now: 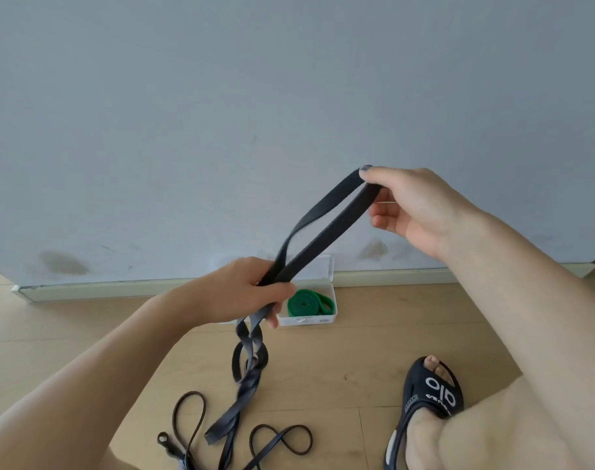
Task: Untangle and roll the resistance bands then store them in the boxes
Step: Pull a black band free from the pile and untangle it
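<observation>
**Drawing the twists out of the dark band**

I am holding the dark band (326,218) in the air in front of the wall (221,96). My right hand (414,205) is pinching the top of its loop between thumb and fingertips, and my left hand (242,290) is curled round both strands lower down. Below that fist the band is hanging twisted down to the floor (391,317).

To do this well, I judge I should be sliding the left hand down so the twists run out at the free end.

The clear box (333,303), already holding a rolled green band (304,303), is sitting just behind my left hand. Thin black bands (279,439) are lying near the tail, and my sandal (431,391) well to the right.
</observation>
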